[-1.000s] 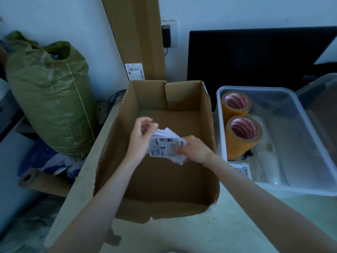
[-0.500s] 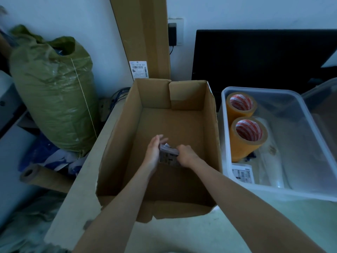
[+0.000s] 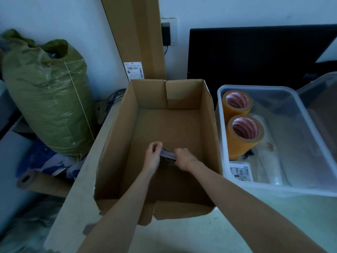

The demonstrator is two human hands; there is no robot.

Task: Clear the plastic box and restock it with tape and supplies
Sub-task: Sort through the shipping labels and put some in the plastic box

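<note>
Your left hand (image 3: 152,156) and right hand (image 3: 182,157) pinch the label stack (image 3: 168,155) between them, low over the cardboard box (image 3: 116,143) floor; the plastic box (image 3: 310,187) lies rightward, nearer your right hand.

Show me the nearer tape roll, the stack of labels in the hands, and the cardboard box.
nearer tape roll (image 3: 245,141), head view, its orange side wall
stack of labels (image 3: 168,155), head view, its top edge
cardboard box (image 3: 134,114), head view, left inner wall
</note>
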